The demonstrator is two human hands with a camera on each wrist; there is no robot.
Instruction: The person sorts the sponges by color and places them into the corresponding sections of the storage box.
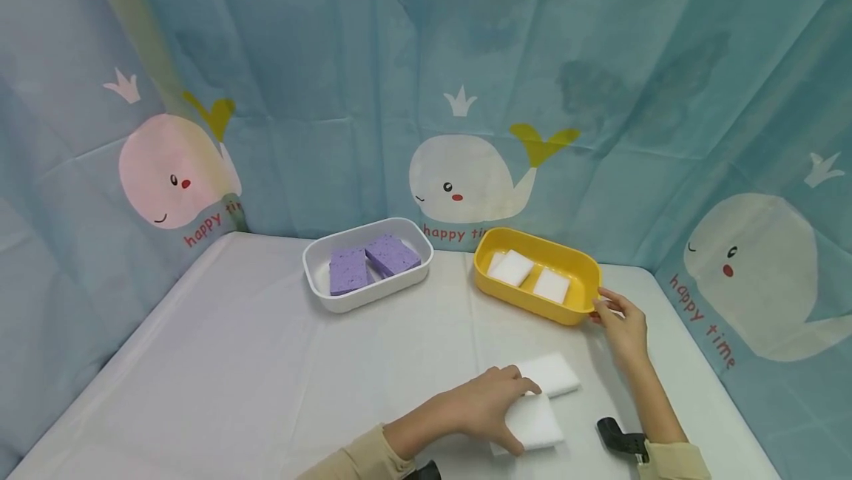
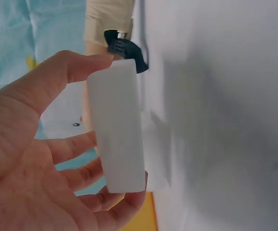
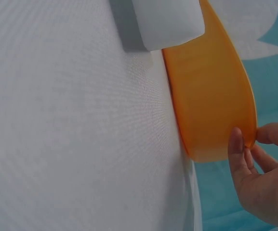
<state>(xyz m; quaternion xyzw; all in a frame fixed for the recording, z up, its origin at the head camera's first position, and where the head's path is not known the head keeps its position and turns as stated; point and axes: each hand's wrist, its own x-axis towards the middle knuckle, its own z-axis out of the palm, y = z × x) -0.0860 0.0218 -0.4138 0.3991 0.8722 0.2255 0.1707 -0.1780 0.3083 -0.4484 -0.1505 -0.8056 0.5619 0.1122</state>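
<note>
Thumb and fingers of my left hand point(image 1: 482, 404) grip a white sponge point(image 1: 535, 422) by its opposite ends, as the left wrist view shows with the sponge block point(image 2: 117, 130) between them. Just behind it lies a second white sponge point(image 1: 554, 374), partly covered by the hand in the head view. At the back right, my right hand point(image 1: 622, 321) pinches the near right corner of a yellow tray point(image 1: 526, 304), thumb on one side of the rim and fingers on the other. Inside that tray lie white sponges point(image 1: 551, 285), some overlapping.
A white tray point(image 1: 373, 296) with purple sponges point(image 1: 348, 271) stands at the back, left of the yellow one. The white-covered table point(image 1: 233, 362) meets a blue curtain point(image 1: 319, 80) printed with whales along its back and sides.
</note>
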